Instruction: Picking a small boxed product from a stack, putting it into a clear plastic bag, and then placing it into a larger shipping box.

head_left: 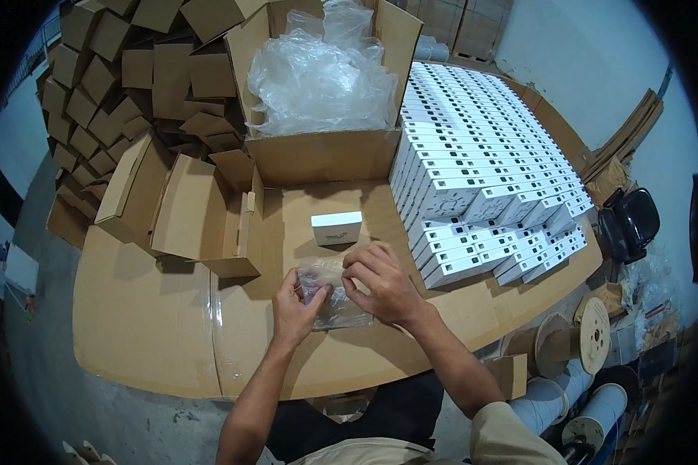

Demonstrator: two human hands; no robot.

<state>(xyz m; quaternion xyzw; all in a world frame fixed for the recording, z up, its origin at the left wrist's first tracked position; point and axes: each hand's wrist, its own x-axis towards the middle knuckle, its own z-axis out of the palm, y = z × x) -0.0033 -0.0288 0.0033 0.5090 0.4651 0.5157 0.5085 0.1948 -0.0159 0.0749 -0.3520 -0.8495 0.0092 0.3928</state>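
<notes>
Between my hands lies a clear plastic bag (343, 312), close above the cardboard-covered table. My left hand (296, 310) grips the bag's left side, thumb on top. At its upper right, my right hand (381, 283) pinches with bent fingers at the bag's edge; exactly what the fingertips hold is partly hidden. Just beyond the hands a small white box (336, 229) with a small coloured print stands on the cardboard.
Large carton (323, 159) full of clear plastic bags (318, 81) at the back. Stacked white boxes (481, 167) fill the right side. Open brown cartons (202, 205) stand left, before a heap of folded cartons (139, 77). Cable spools (593, 337) and a black chair (630, 225) are at right.
</notes>
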